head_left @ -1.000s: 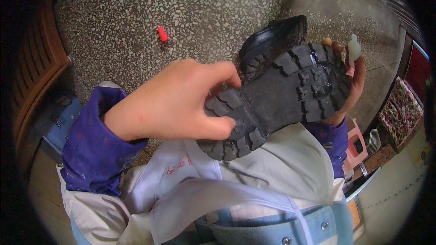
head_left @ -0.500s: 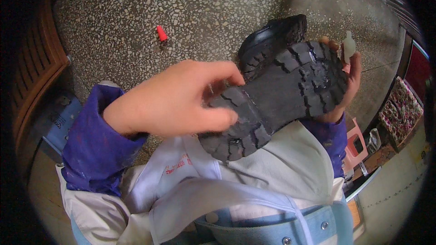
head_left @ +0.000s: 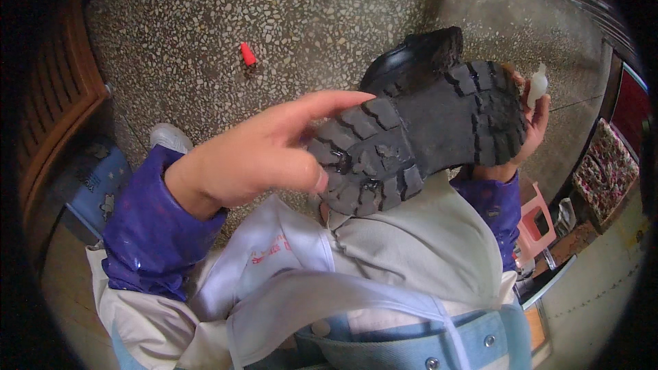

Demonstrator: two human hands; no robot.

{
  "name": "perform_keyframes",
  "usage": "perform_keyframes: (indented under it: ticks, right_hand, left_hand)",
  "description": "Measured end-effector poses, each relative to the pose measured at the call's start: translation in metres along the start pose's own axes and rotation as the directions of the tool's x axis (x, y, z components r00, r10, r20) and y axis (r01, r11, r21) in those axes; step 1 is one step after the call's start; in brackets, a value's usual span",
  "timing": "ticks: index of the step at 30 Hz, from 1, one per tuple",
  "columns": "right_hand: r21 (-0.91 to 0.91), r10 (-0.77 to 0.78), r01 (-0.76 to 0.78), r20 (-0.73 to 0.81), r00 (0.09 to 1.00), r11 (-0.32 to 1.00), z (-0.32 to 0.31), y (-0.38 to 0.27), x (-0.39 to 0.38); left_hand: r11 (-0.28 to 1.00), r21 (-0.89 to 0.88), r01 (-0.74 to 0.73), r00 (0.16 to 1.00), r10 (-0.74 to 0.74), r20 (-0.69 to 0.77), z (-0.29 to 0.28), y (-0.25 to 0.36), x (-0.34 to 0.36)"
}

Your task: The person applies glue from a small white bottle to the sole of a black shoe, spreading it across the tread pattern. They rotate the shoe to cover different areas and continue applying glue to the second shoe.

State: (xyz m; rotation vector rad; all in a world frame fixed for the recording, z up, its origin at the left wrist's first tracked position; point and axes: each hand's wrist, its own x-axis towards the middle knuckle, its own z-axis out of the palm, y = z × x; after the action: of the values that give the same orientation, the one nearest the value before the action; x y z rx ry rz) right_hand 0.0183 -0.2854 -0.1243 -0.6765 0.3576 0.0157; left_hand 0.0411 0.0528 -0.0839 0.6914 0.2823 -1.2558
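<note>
One black boot [head_left: 418, 130], sole up, one small white squeeze bottle [head_left: 537, 86], one red cap [head_left: 247, 54] on the speckled floor [head_left: 329, 14], two hands in view. Boot sits mid-frame, held over the person's lap above the grey-white apron [head_left: 411, 247]. Its long axis runs from about 8 o'clock, the heel end, up to 2 o'clock, the toe end; lugged tread faces the camera and the shiny upper pokes out behind at 12 o'clock. Left hand [head_left: 253, 157] comes in from 8 o'clock in a purple sleeve [head_left: 147, 226], palm down, index finger stretched out straight along the top edge of the heel, thumb pressed against the heel lugs: a pinch hold on the boot's heel. Right hand [head_left: 524, 130] at 3 o'clock cups the toe end from behind, fingers wrapped round the sole edge, the white bottle tucked between its fingers, nozzle pointing to 12 o'clock. Red cap lies at 11 o'clock, well apart from the boot.
</note>
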Motion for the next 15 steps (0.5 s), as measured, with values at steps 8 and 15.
perform_keyframes:
  ticks: [8,15]
  right_hand:
    - [0.027,-0.013,0.012,0.022,1.000,1.000,0.0052,-0.0030,-0.0020]
    - [0.005,0.021,-0.021,-0.010,1.000,1.000,0.0005,-0.0072,-0.0033]
  left_hand:
    - [0.994,-0.012,-0.113,0.991,0.113,0.067,0.0045,-0.0051,0.0006]
    - [0.999,-0.021,-0.030,1.000,0.030,-0.003,0.0107,-0.0003,-0.0029]
